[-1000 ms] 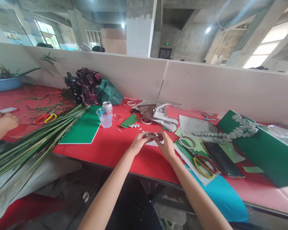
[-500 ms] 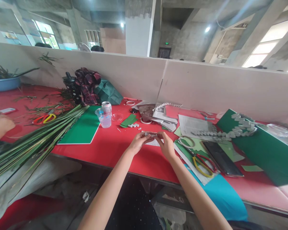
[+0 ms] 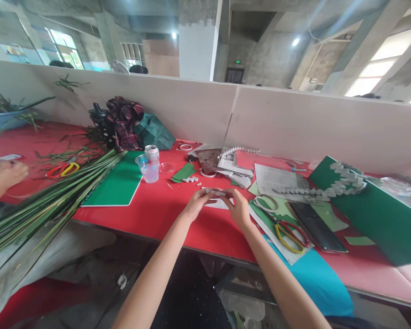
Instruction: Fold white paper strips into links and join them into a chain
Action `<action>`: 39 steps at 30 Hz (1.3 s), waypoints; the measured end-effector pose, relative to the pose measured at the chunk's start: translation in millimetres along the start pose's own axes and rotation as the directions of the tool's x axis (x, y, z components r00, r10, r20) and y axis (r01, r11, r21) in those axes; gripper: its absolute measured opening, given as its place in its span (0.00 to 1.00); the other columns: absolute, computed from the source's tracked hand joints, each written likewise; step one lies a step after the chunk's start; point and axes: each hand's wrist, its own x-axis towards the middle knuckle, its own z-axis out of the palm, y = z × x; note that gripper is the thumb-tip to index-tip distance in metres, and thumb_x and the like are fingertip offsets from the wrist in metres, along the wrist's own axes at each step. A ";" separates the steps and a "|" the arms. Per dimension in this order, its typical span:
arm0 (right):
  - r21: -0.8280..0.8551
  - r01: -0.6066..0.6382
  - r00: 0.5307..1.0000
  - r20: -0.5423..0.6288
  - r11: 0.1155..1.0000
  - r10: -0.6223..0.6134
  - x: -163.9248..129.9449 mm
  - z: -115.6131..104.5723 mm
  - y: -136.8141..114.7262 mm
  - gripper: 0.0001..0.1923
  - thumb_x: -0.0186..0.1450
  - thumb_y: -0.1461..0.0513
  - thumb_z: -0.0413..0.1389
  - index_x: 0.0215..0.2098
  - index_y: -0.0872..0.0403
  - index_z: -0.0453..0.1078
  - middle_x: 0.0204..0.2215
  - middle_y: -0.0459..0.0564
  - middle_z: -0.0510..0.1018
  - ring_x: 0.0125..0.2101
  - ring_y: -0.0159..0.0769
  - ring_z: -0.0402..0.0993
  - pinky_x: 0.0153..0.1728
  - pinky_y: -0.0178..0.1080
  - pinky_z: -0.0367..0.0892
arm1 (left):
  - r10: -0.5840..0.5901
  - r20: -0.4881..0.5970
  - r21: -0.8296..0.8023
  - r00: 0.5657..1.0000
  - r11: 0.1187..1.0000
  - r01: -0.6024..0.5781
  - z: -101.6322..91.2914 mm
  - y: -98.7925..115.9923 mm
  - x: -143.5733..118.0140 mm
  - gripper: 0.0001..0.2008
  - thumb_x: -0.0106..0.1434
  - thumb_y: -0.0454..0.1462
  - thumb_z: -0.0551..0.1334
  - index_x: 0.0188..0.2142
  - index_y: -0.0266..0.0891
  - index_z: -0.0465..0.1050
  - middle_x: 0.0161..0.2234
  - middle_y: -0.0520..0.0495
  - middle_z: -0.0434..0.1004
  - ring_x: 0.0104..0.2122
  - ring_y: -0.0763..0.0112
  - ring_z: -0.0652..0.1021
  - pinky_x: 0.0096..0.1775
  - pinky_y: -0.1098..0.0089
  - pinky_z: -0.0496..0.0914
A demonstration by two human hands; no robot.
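Between my fingertips is a small whitish-grey folded paper piece (image 3: 215,193), held just above the red table (image 3: 160,217). My left hand (image 3: 197,203) pinches its left end, and my right hand (image 3: 239,206) closes on the right end. Under them lies a flat sheet of white paper (image 3: 222,204). A few small folded pieces (image 3: 190,179) rest beyond my left hand, by dark green paper (image 3: 184,172). To the right, a zigzag chain of folded paper (image 3: 335,188) drapes over a green box (image 3: 373,205). Fine creases in the held piece are too small to make out.
Scissors (image 3: 289,235) with red and yellow handles and a black phone (image 3: 317,226) lie right. A plastic cup (image 3: 150,171), a can (image 3: 152,154) and a green board (image 3: 118,183) stand left, near long leaves (image 3: 61,196). Another person's hand (image 3: 10,173) is at far left.
My hands stay in nearly the same place; the paper piece between them shows slightly more. The other person's hand at the far left has moved to the right.
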 end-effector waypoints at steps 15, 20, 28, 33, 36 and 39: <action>-0.017 -0.014 1.000 -0.002 1.000 0.014 2.4 -2.6 -1.1 0.11 0.66 0.55 0.51 0.36 0.51 0.70 0.32 0.50 0.76 0.32 0.38 0.72 0.36 0.39 0.67 | 0.035 -0.012 0.123 0.999 0.992 -0.033 1.1 0.2 0.2 0.18 0.55 0.44 0.66 0.43 0.37 0.76 0.42 0.40 0.78 0.42 0.59 0.77 0.45 0.61 0.70; -0.081 0.011 1.000 -0.002 0.997 -0.012 2.6 -5.8 -0.8 0.11 0.67 0.55 0.49 0.35 0.51 0.70 0.30 0.50 0.75 0.32 0.38 0.71 0.35 0.38 0.65 | 0.281 -0.197 0.415 0.939 0.892 -0.179 -1.1 -4.3 1.5 0.13 0.55 0.42 0.66 0.38 0.40 0.78 0.38 0.43 0.78 0.39 0.62 0.76 0.42 0.65 0.68; -0.153 -0.007 1.000 0.003 0.988 0.007 3.2 -8.2 -0.2 0.12 0.68 0.55 0.48 0.35 0.50 0.70 0.31 0.49 0.74 0.32 0.38 0.71 0.35 0.38 0.64 | 0.440 -0.099 0.637 0.893 0.717 -0.283 -0.4 -5.0 -2.7 0.10 0.60 0.43 0.61 0.36 0.42 0.78 0.38 0.42 0.76 0.41 0.58 0.74 0.47 0.61 0.65; -0.147 -0.014 1.000 0.000 0.989 0.014 3.3 -7.4 -0.1 0.13 0.68 0.54 0.47 0.35 0.50 0.70 0.31 0.49 0.74 0.31 0.38 0.71 0.34 0.38 0.64 | 0.445 -0.097 0.653 0.890 0.704 -0.281 -2.2 -7.5 -1.8 0.10 0.60 0.43 0.61 0.35 0.43 0.78 0.36 0.43 0.77 0.40 0.58 0.74 0.46 0.61 0.65; -0.149 -0.023 1.000 -0.006 0.989 0.022 3.9 -6.8 -0.2 0.13 0.68 0.54 0.48 0.34 0.50 0.70 0.30 0.49 0.74 0.31 0.38 0.70 0.33 0.37 0.64 | 0.426 -0.111 0.637 0.898 0.724 -0.264 -1.8 -7.6 -1.8 0.09 0.59 0.43 0.62 0.32 0.43 0.78 0.34 0.44 0.76 0.37 0.59 0.74 0.44 0.63 0.65; -0.157 -0.028 1.000 -0.008 0.987 0.028 4.7 -5.9 -0.2 0.13 0.67 0.54 0.48 0.34 0.50 0.70 0.30 0.49 0.74 0.30 0.38 0.71 0.33 0.38 0.64 | 0.413 -0.122 0.645 0.903 0.725 -0.244 -1.1 -6.4 -2.5 0.09 0.58 0.43 0.62 0.30 0.41 0.78 0.30 0.44 0.75 0.33 0.61 0.73 0.40 0.65 0.65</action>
